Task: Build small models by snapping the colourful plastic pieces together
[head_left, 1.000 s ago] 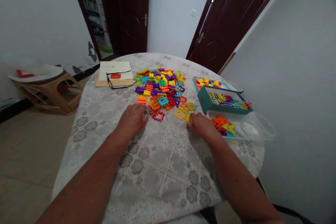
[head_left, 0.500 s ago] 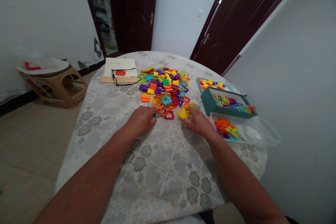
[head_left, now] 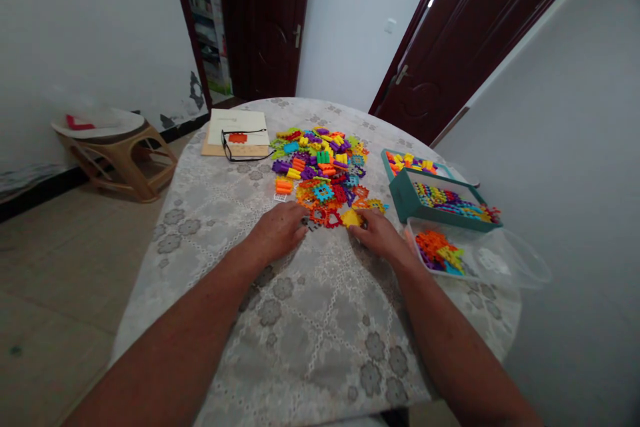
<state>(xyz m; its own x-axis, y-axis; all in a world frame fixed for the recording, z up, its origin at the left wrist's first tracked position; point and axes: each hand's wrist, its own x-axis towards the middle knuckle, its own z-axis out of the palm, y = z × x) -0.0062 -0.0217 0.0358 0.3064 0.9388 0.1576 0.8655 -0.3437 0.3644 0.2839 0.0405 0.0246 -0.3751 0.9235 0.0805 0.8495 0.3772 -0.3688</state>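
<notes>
A heap of small coloured plastic building pieces [head_left: 323,170] lies on a round table with a lace-patterned cloth [head_left: 310,320]. My left hand [head_left: 277,230] rests palm down at the near edge of the heap, fingers curled beside red and orange pieces [head_left: 325,215]. My right hand [head_left: 379,235] lies just right of it, fingertips pinching a yellow piece [head_left: 351,217] that sits on the cloth.
A teal box [head_left: 407,197] with sorted pieces stands to the right. A clear plastic tray [head_left: 493,260] with orange pieces is nearer. A notebook with black glasses [head_left: 239,140] lies at the far left. A wooden stool [head_left: 120,153] stands on the floor; two dark doors are behind.
My right hand has slid left with the yellow piece, from beside the clear tray to the heap's near edge. The left hand has stayed put. The camera has shifted a little.
</notes>
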